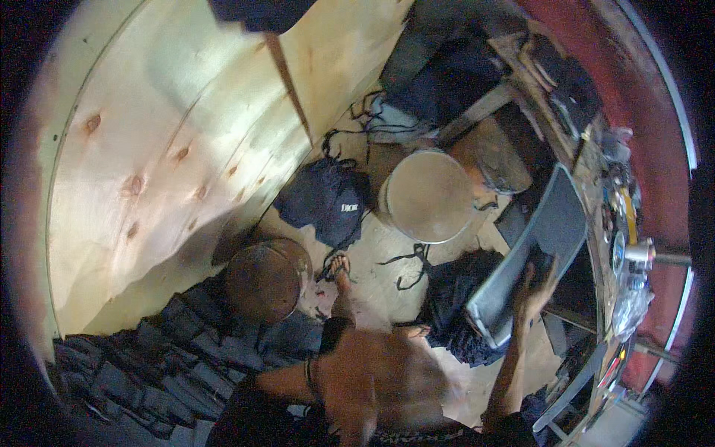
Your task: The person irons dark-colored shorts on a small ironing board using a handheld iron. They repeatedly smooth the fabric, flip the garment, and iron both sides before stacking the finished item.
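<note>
At the right, my right hand (530,294) is closed on the near edge of a long, curved dark grey panel (538,240) with a pale rim. The panel leans at a slant; its lower end is over a dark cloth heap (462,287). A dark patch beside my fingers could be shadow or a small object. At the lower middle, my left hand (346,376), with a dark band at the wrist, is smeared by motion, so its fingers do not show. Next to it lies a blurred brown surface (413,372) I cannot identify.
Many dark folded pieces (164,372) are piled at the lower left beside a round brown stool (262,281). Farther off are a dark drawstring bag (324,197) and a pale round-topped drum (430,195). A plywood wall (171,141) rises left; a cluttered bench (625,223) stands right.
</note>
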{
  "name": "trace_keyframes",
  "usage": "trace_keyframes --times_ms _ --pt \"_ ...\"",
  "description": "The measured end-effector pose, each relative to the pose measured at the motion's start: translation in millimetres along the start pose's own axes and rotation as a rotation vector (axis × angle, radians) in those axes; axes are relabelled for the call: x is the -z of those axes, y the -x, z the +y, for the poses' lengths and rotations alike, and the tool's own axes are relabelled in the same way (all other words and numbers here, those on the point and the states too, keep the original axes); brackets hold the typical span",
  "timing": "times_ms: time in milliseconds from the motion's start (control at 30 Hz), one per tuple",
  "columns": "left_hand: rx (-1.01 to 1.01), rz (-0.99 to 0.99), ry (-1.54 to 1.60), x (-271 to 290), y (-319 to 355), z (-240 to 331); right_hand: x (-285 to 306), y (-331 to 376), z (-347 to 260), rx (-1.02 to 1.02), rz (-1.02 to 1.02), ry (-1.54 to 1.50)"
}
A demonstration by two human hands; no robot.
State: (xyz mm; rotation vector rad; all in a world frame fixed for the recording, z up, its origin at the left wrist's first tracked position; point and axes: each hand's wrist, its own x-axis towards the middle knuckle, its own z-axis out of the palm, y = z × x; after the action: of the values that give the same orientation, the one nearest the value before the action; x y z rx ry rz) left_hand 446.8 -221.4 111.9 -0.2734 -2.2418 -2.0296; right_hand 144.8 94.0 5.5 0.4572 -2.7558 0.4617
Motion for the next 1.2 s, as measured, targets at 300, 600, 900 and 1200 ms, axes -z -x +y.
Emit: trace_keyframes --times_ms 300,600,900,1200 --pt "1.053 0.38 -0.383 90.9 56.8 -460.1 -29.8 23.7 35.3 -0.017 -0.025 -0.053" --pt "0.776 0.532 -0.721 251.5 125.8 -797.7 -64.7 51.0 58.5 -0.185 -0.136 0.23" --pt "1.462 0.433 -0.454 228.6 161.8 -846.5 -90.0 55.8 51.2 -0.27 -0.16 0.322" --pt "1.058 0.838 -0.512 168.8 131.4 -549.5 -30.0 47.8 42.6 -0.283 -0.061 0.158"
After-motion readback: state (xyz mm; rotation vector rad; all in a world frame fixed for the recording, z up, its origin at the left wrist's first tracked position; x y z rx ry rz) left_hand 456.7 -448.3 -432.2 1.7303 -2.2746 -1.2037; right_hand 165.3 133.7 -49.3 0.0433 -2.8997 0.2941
